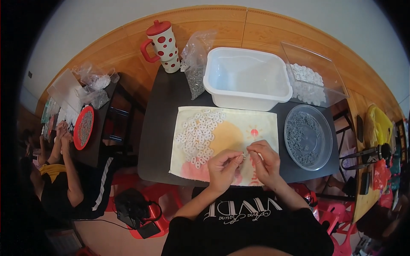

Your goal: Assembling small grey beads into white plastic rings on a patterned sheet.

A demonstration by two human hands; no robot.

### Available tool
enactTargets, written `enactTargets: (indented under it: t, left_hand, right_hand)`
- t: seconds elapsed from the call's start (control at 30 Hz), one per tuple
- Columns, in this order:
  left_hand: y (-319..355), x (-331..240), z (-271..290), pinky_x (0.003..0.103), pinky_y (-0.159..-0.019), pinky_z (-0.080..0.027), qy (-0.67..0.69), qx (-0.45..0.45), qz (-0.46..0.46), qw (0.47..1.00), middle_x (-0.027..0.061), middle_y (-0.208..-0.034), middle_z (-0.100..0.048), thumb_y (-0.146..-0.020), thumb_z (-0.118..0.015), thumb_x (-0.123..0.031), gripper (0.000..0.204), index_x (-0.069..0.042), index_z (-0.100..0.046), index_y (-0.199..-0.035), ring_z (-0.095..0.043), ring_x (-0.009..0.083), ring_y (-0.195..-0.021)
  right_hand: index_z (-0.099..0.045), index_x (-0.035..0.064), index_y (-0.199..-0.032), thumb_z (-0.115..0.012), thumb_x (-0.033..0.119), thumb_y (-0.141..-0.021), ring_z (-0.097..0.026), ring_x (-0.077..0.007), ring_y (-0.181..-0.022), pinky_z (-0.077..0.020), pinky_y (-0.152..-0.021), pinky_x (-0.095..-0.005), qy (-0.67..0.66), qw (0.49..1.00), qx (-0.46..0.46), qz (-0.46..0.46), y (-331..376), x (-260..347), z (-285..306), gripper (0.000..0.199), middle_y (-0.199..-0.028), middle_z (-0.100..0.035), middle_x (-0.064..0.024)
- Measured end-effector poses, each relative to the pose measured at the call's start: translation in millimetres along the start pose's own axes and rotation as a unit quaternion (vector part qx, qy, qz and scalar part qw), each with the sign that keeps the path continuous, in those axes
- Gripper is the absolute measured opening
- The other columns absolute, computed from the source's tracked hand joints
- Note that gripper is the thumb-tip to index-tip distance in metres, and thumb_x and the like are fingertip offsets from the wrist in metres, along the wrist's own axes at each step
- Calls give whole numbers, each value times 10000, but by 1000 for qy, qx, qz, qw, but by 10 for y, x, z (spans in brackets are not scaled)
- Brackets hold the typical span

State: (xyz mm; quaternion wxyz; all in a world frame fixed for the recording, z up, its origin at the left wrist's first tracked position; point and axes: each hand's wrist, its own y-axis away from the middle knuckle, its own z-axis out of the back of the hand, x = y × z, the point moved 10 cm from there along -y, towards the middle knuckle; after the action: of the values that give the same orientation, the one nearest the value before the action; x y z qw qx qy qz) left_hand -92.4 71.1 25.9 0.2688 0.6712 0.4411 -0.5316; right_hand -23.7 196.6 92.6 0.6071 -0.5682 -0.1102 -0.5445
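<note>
My left hand [225, 170] and my right hand [265, 163] meet over the front of a cream cloth mat [265, 119]. Each is closed in a pinch, thumb against fingers. A tiny pale piece shows between the fingertips, too small to make out. On the mat's left half lie many small white plastic pieces with holes [198, 136], loosely spread. To the right of the mat stands a see-through round tub [328, 149] holding small grey metal parts [304, 138], apparently screws. Neither hand touches the tub or the spread pieces.
Behind the mat stands a white plastic basin [247, 102]. Right of it, a see-through box [329, 81] holds white pieces. A bag of grey parts [197, 77] and a spotted tumbler [166, 47] are at the back left. At another table, a person's hands [63, 130] are near a red tray [77, 132].
</note>
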Motion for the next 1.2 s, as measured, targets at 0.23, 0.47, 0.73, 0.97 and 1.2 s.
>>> enactTargets:
  t: [0.23,0.47,0.73,0.97,1.2]
  left_hand:
    - [17,36,-4,223,-679,-492,14,12,22,1000,62,-850,-673,-900,-662,49,83,46,-696,-976,-624,99,-753]
    - [22,22,-14,219,-656,-481,-5,22,8,1000,53,-844,-670,-896,-671,44,79,44,-691,-972,-613,91,-744]
    - [47,-14,-17,195,-603,-442,20,10,7,1000,36,-828,-659,-896,-675,37,65,44,-686,-959,-572,61,-698]
    - [17,17,-14,205,-606,-454,28,20,20,999,28,-821,-653,-905,-662,36,62,43,-686,-962,-578,67,-698]
    - [9,63,552,237,-589,-492,67,-70,26,995,125,-876,-720,-927,-622,28,109,26,-682,-1018,-627,119,-656]
  right_hand:
    - [-631,-32,-1037,-661,-138,-748,-600,-310,-763,-478,-636,-354,60,994,31,85,-102,235,6,310,-914,-611,-168]
    - [-595,-9,-1011,-638,-159,-698,-565,-327,-717,-454,-606,-385,96,984,50,140,-57,281,-133,350,-846,-577,-152]
    - [-583,-13,-1010,-611,-178,-672,-536,-308,-677,-434,-581,-386,77,984,37,159,-22,309,-161,378,-821,-569,-146]
    - [-583,-15,-1081,-648,-135,-750,-578,-301,-713,-474,-618,-369,34,996,61,50,-38,83,-97,359,-855,-585,-144]
    - [-635,-2,-956,-674,-42,-793,-614,-337,-783,-504,-674,-380,149,982,115,-3,-9,-96,84,172,-899,-596,-165]
